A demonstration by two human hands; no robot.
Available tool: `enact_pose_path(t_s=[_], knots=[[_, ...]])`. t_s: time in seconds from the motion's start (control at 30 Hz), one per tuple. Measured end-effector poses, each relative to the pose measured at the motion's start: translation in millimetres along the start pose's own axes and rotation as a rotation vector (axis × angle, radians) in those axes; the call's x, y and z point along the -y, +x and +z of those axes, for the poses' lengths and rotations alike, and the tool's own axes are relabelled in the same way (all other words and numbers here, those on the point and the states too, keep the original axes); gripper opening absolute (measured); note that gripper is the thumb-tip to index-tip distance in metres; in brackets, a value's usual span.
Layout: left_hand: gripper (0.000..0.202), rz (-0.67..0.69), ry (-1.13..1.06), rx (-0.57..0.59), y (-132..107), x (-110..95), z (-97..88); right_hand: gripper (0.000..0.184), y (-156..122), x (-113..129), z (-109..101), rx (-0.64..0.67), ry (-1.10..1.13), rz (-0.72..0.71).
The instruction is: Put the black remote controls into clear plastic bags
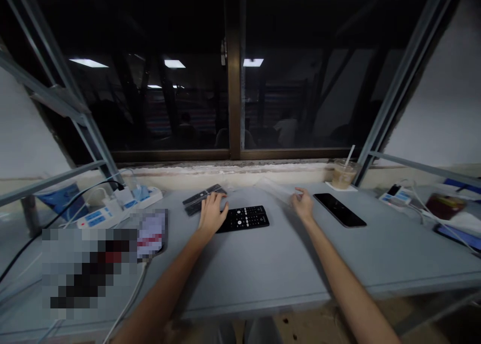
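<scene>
Remotes mid-table. Left hand at their 9 o'clock end, fingers bent, bunched loosely. Right hand toward 2 o'clock, by clear plastic; pinching or not, can't tell. Risk: rightward swing could bump phone, 3 o'clock.

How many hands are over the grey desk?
2: the bare left hand by black rectangular remotes, and the bare right hand left of a flat black phone.

Office-like room, desk, power strip
</scene>
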State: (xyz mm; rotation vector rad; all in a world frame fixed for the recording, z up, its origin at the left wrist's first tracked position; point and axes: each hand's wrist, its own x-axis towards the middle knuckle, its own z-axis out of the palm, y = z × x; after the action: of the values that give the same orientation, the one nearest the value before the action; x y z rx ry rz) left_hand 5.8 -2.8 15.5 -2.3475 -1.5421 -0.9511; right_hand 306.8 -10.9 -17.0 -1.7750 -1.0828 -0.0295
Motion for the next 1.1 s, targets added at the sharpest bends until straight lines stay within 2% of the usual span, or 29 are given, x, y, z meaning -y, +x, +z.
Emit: enact_pose_path(t_s=[0.13, 0.3, 0.47, 0.57, 0.67, 0.8, 1.1], knots=[[0.020, -0.139, 0.032, -0.022, 5.9, 19.8, -5.3, 0.044, -6.2, 4.6, -5.8, 0.017, -0.112, -0.014], [0.027, -0.287, 0.110, 0.065, 5.8, 46.1, -0.1, 0.036, -14.3, 20.9, -12.5, 0.016, -0.369, -0.185], [0.033, -0.270, 0.202, 0.198, 1.3, 56.3, 9.1, 0.033, -21.9, 28.2, -8.9, 0.280, -0.427, -0.338], [0.033, -0.264, 0.208, 0.203, 1.0, 57.2, 8.6, 0.030, -24.8, 28.7, -7.0, 0.387, -0.485, -0.298], [0.031, -0.288, 0.188, 0.197, 1.4, 54.9, 6.1, 0.030, -25.6, 29.2, -7.3, 0.418, -0.485, -0.205], [0.031, -0.347, 0.197, 0.201, 0.3, 50.0, 4.4, 0.032, -25.1, 29.9, -8.5, 0.397, -0.388, -0.114], [0.029, -0.356, 0.286, 0.206, -1.3, 42.9, 3.3, 0.031, -26.9, 33.1, -11.3, 0.331, -0.347, -0.074]])
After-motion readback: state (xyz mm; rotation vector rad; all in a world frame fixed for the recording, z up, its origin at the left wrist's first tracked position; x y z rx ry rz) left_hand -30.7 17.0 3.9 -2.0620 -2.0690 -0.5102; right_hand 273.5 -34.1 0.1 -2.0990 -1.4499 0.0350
